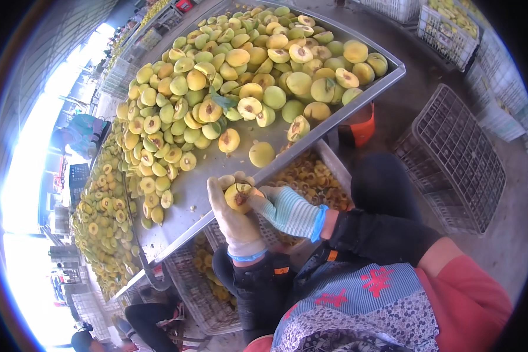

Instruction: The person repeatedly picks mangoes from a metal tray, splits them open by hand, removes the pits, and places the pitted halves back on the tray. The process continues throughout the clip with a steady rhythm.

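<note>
A halved yellow-green fruit (238, 197), its brown centre facing up, rests in my left hand (234, 215), which wears a pale coated glove. My right hand (286, 210), in a striped knit glove, touches the fruit's right side with its fingertips; whether it holds a tool is hidden. Both hands are at the near edge of a metal table (246, 136). Beyond them lies a large heap of halved fruit (242, 61), cut faces and brown pits showing. One round fruit (262, 154) and a cut half (229, 140) lie nearest my hands.
Below the table edge are a container of brownish fruit pieces (314, 178) and a plastic crate (202, 286). An upturned crate (460, 154) stands on the floor at right, near an orange container (363, 127). Other people are at the far left (81, 132) and bottom left (149, 321).
</note>
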